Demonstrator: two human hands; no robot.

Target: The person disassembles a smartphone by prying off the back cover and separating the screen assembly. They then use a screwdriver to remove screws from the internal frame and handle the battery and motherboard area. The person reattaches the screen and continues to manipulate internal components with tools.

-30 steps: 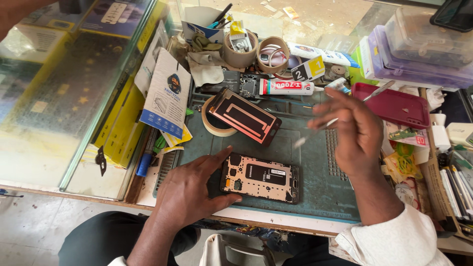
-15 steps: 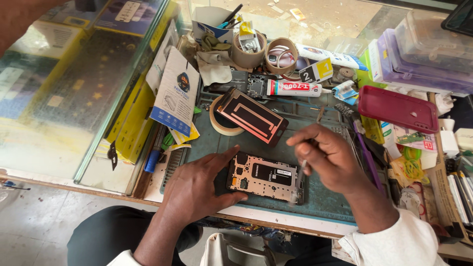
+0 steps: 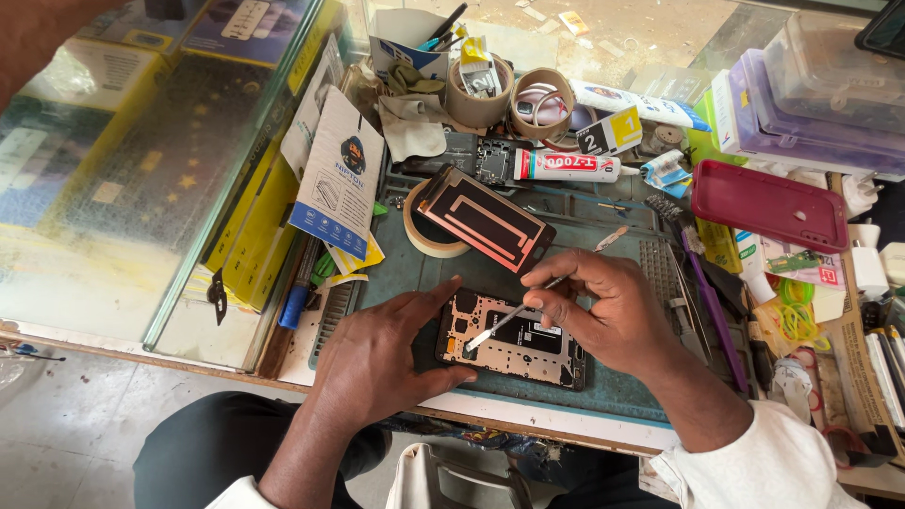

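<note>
— Where are your hands?

— Your left hand (image 3: 377,353) lies flat on the green work mat (image 3: 613,386), fingers spread open, its fingertips pressing the left edge of the opened phone frame (image 3: 514,344) without gripping it. The frame lies face up on the mat at the near edge of the table (image 3: 556,429). Your right hand (image 3: 608,306) has its fingers pinched shut on a thin metal tool (image 3: 504,323), whose pale tip touches the left part of the frame.

— What packages lie around that frame?

— Just behind it a dark panel with copper-coloured strips (image 3: 485,219) rests tilted on a roll of tape (image 3: 426,236). To the frame's left, behind your left hand, a white and blue flat card packet (image 3: 337,184) leans over yellow boxes (image 3: 273,226). Farther behind the frame lies a white glue tube with a red label (image 3: 566,167), and beside it a small black and yellow tag (image 3: 611,132). Behind those stand two round cardboard tubs (image 3: 509,94) and a white carton (image 3: 641,106). To the frame's right and behind, a dark red phone cover (image 3: 768,205) lies flat, and behind that are stacked clear plastic boxes with purple edges (image 3: 801,104).
</note>
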